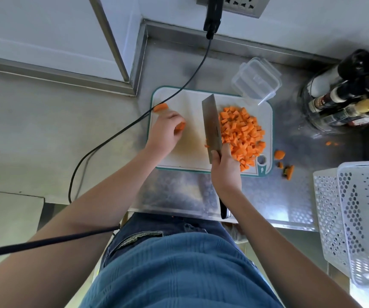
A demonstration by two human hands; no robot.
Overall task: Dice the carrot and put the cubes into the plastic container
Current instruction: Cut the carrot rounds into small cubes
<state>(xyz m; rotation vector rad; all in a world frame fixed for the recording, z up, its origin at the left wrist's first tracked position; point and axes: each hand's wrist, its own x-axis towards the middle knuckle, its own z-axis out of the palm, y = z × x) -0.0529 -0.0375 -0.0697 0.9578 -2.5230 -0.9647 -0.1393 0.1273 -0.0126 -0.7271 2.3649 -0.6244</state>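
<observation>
Steel counter carries a white cutting board (185,156). At its left, the left hand (164,132) pinches a remaining carrot piece (180,126); centre, the right hand (223,167) grips the cleaver (211,125) beside heaped cubes (241,132). Upper right, the plastic container (255,81) holds nothing: dicing nearly done, transfer not begun

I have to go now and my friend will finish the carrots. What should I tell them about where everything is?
Left hand: holds a carrot piece on the cutting board; another piece lies at the board's far left edge.
Right hand: grip closed on the cleaver, blade against the diced pile.
Plastic container: behind the board, open, no carrot in it.
Carrot scraps lie on the counter to the right.
Done: most of the carrot is diced.
Left: dice the last two pieces, then move all the cubes into the container.
</observation>
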